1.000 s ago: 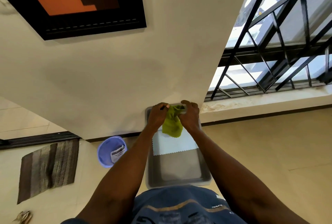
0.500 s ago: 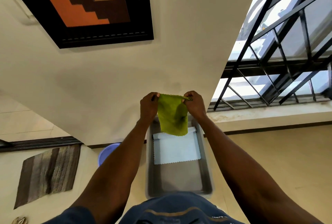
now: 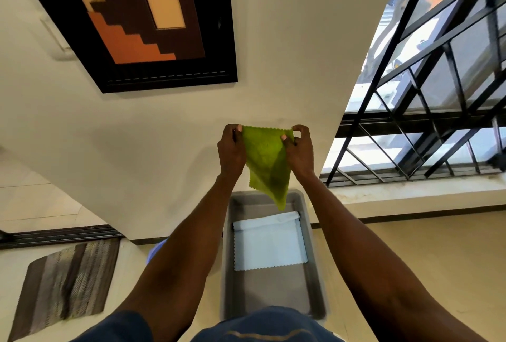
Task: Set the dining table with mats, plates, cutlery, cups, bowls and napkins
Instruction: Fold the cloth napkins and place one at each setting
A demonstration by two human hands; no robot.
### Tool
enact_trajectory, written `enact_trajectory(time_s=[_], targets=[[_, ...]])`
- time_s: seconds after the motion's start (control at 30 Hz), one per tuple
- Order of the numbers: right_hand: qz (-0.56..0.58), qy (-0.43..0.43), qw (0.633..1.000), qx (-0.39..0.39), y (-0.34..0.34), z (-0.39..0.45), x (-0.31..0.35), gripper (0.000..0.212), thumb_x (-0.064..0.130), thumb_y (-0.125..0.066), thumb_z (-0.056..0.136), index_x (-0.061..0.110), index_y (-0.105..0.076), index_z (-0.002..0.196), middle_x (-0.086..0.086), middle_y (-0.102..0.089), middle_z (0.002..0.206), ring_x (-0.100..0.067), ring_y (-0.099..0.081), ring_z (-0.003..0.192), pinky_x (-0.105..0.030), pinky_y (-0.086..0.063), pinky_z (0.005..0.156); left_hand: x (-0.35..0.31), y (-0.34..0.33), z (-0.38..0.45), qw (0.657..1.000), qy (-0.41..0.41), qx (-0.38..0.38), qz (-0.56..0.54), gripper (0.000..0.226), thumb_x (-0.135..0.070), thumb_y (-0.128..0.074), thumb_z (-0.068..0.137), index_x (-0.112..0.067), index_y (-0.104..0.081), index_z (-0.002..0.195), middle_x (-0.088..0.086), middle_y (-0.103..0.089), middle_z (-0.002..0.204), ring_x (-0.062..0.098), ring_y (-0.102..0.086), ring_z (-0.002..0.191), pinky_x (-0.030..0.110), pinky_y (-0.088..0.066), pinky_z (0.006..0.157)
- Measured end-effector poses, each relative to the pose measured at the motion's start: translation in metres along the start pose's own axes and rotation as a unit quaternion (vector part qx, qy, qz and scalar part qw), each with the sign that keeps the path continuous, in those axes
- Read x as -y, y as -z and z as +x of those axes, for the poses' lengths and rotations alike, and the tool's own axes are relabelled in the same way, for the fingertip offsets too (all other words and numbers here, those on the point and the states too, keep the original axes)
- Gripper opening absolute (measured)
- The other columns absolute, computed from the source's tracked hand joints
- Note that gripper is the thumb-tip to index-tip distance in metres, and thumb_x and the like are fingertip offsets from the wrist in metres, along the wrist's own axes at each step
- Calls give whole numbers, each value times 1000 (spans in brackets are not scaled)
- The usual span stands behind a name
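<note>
I hold a green napkin (image 3: 267,162) up in front of the wall, well above a grey bin (image 3: 227,259) on the floor. My left hand (image 3: 231,150) pinches its top left corner and my right hand (image 3: 299,150) pinches its top right corner. The cloth hangs down between them to a point over the bin's far end. A white napkin (image 3: 269,244) with zigzag edges lies flat inside the bin.
A cream wall with a framed picture (image 3: 142,21) stands ahead. A barred window (image 3: 427,95) with a low sill is at the right. A striped floor mat (image 3: 68,284) lies at the left. A bit of a blue bowl (image 3: 156,252) shows behind my left forearm.
Both hands have lifted the green napkin out of the bin and spread it open by its top corners. The view has tilted upward.
</note>
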State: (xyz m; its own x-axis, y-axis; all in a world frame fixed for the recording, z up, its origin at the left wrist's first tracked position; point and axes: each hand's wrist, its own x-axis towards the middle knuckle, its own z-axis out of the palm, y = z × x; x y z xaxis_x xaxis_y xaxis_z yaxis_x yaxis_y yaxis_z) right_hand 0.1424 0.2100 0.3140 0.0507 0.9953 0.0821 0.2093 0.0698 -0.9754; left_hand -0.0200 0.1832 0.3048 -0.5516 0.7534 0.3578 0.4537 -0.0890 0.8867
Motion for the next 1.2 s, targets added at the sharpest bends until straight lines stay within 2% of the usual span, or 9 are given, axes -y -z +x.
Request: enact_trajectory(time_s=[0.1,0.2,0.3,0.43,0.57,0.73,0.97,1.07,1.2], targets=[[51,11,998,21,4,3,11,41,8,-56,94,36,-54,124,-13,-61,83,-17,-51,68,-28,-43,60,-8,0,7,1000,13,3,-28,21,-26,-44,104,-11,-59,101,-12,-52,71,-2,-45,58,13,-34,55],[76,38,996,35,11,10,29,47,-1,-54,92,32,-62,125,1,-65,119,-11,-60,94,-23,-48,82,-24,9,21,988,76,31,-129,14,-29,-53,101,-17,-60,105,-14,-61,89,-8,-53,73,12,-43,68],[92,61,993,47,10,19,50,44,-1,-56,90,25,-65,124,6,-65,104,-6,-57,86,-21,-48,80,-28,17,34,946,166,129,-248,39,-49,-67,88,-18,-64,111,0,-69,113,14,-64,106,31,-52,92],[117,66,989,59,7,26,67,43,6,-61,89,33,-64,123,-9,-70,106,-25,-66,94,-37,-56,85,-14,18,21,857,218,263,-386,45,-46,-58,90,-11,-69,116,11,-71,116,24,-67,107,35,-56,86],[149,37,987,46,11,31,77,40,3,-62,91,24,-61,126,-11,-70,96,-19,-66,86,-29,-57,75,2,13,-1,805,272,303,-432,49,-46,-79,73,-14,-72,109,9,-73,110,24,-67,105,35,-56,87],[153,27,987,45,18,37,80,40,2,-61,91,19,-59,127,-1,-69,98,-13,-66,91,-25,-56,77,4,14,-8,806,295,347,-378,25,-14,-66,87,-7,-70,112,11,-73,106,29,-62,103,34,-56,88],[168,17,985,44,25,42,74,39,2,-63,89,18,-60,124,-7,-69,94,-16,-66,87,-29,-56,77,-24,19,16,796,311,297,-425,26,-12,-43,101,-6,-62,118,10,-74,103,24,-70,95,38,-56,85],[204,-37,977,45,24,56,77,35,22,-69,90,15,-59,123,-11,-68,107,-23,-68,96,-36,-57,86,-35,15,26,816,314,279,-397,28,-17,-50,99,-6,-60,124,14,-70,109,29,-67,97,41,-57,81],[233,-209,933,175,18,40,41,71,64,-58,86,10,-54,132,-16,-66,120,-34,-63,111,-49,-50,98,-34,10,28,824,332,243,-388,19,-16,-55,98,-5,-63,111,17,-70,103,30,-67,93,38,-59,73]])
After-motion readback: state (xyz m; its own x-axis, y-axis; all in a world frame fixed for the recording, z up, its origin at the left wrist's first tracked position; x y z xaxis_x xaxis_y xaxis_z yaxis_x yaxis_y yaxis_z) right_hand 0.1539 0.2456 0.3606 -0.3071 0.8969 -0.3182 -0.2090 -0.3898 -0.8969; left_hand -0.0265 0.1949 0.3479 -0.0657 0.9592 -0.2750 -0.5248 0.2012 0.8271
